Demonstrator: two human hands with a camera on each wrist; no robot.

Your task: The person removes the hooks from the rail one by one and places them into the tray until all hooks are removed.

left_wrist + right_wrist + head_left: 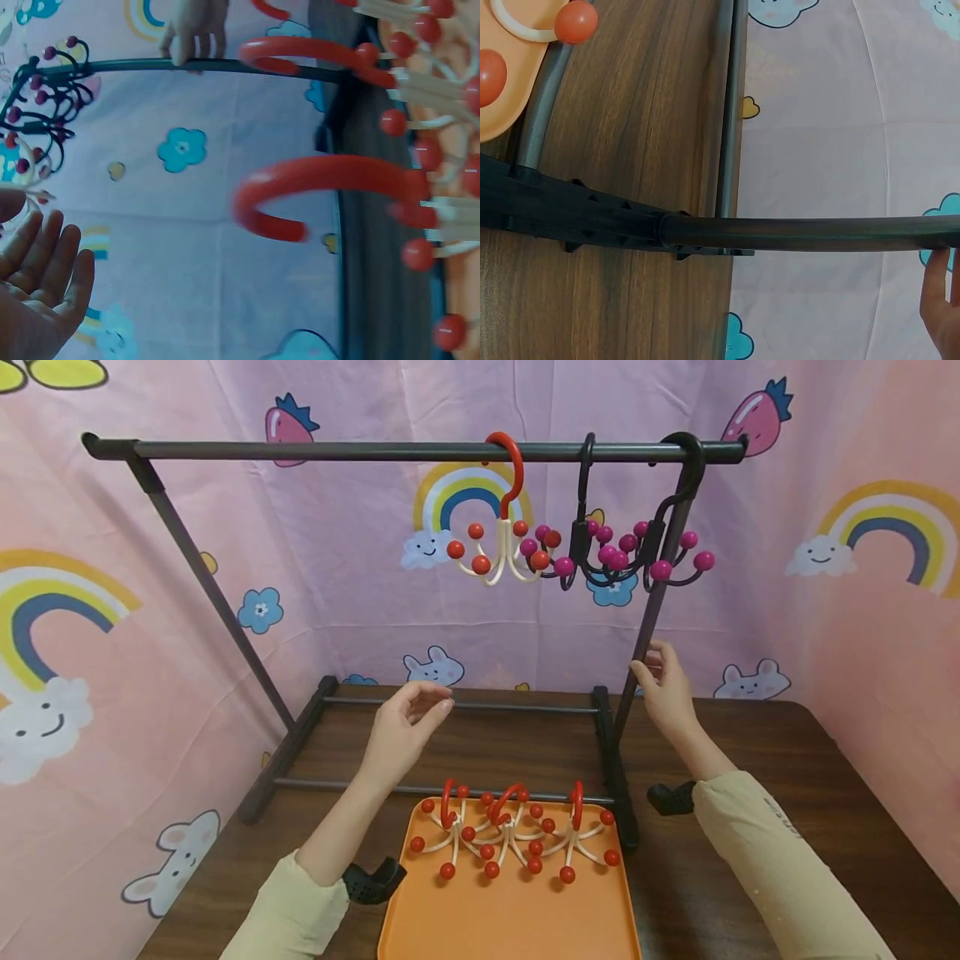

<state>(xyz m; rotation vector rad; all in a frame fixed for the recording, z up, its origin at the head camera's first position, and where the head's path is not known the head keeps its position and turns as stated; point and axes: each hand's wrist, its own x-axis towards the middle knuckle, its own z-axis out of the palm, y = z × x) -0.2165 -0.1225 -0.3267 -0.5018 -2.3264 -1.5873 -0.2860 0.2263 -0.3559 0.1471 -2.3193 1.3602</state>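
My left hand (405,731) is in the air above the rack's base bars, holding nothing, its fingers loosely curved. In the left wrist view its palm (37,292) shows with fingers fairly straight. My right hand (667,693) grips the right post (647,635) of a dark metal rack, thumb on the near side; its fingers (936,281) meet the post in the right wrist view. From the top rail (315,451) hang one red-and-white multi-hook hanger (505,527) with ball tips and two black hangers (580,539) with pink balls.
An orange tray (510,918) at the front holds three more red-and-white hangers (510,835), hooks upward. The rack's right foot (618,793) stands beside the tray on the wooden table (750,760). A patterned cloth (360,527) hangs behind.
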